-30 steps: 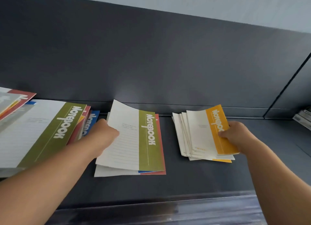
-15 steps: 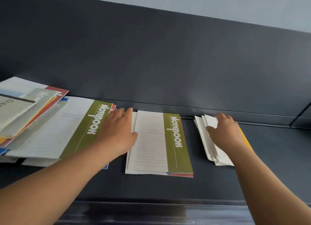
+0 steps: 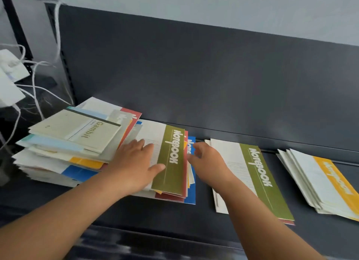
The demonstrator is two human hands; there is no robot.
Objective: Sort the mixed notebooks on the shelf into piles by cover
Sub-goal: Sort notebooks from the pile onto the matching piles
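Both hands have shifted left since half a second ago. The right hand [image 3: 207, 162] has left the yellow pile [image 3: 326, 182] and now reaches to the right edge of the mixed heap [image 3: 64, 162]. The left hand [image 3: 134, 162] has moved up onto the green notebook [image 3: 169, 158] that tops the right part of that heap. It lies flat there with fingers spread and the thumb resting on the green band. The right hand's fingertips [image 3: 192, 155] sit against the stacked edges beside a blue notebook [image 3: 191, 191]; blur hides whether they pinch anything.

The heap lies at the left end of the dark shelf [image 3: 194, 217], with a pale notebook marked Gambit [image 3: 77, 131] on its left part. A pile with a green cover on top [image 3: 260, 182] lies flat just right of the heap, partly under the right forearm. The yellow pile lies further right, apart from it. White cords [image 3: 35, 75] hang beyond the shelf's left end.
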